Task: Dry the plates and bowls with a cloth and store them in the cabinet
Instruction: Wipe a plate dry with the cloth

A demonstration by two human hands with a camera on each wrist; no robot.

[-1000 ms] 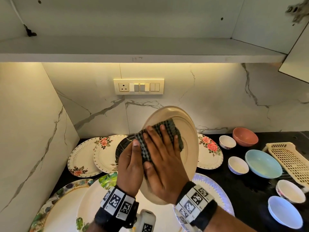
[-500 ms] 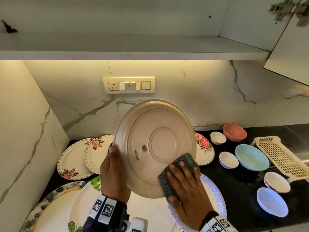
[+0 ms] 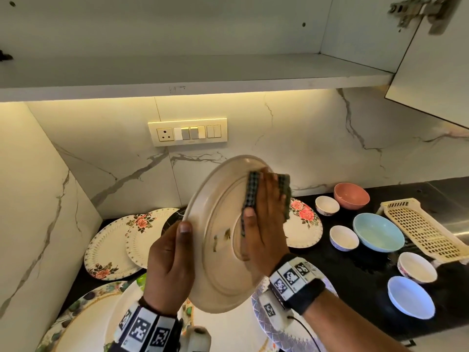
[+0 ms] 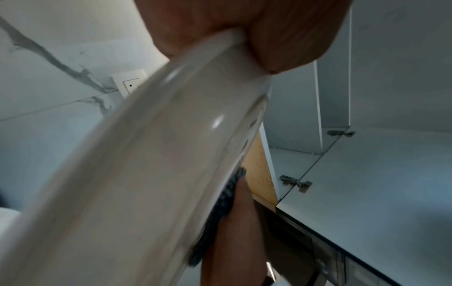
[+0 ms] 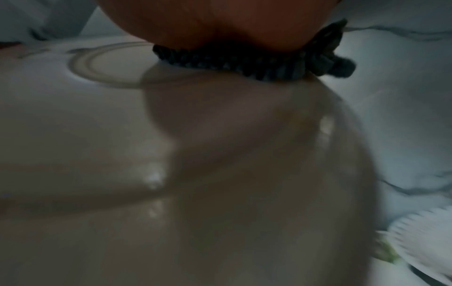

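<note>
The left hand (image 3: 168,265) grips the beige plate (image 3: 223,250) at its 8 o'clock rim, thumb lying on the underside that faces the camera and fingers curled out of sight behind; the left wrist view shows the rim wedged between thumb and fingers. The right hand (image 3: 266,224) lies flat with straight fingers on the checked cloth (image 3: 251,191), pressing it against the plate's underside at about 1 o'clock, near the upper rim. The plate is held tilted, nearly on edge, in the air above the black tabletop (image 3: 368,270) and below the open cabinet (image 3: 193,69). Its underside is plain beige and glossy, with a raised foot ring and a few small dark marks left of the centre. On the tabletop, six bowls lie at 3 o'clock from the plate: a pink bowl (image 3: 351,196), a light blue bowl (image 3: 378,236), and four white bowls (image 3: 327,205), set apart from one another. Beside them at far right lies a cream plastic basket (image 3: 423,229). Three flower-patterned plates (image 3: 111,250) lean or lie along the marble wall behind the held plate, two at 9 o'clock and one at 3 o'clock. Nearer the camera, at 6 to 7 o'clock, more plates (image 3: 83,323) overlap; their count cannot be told.
</note>
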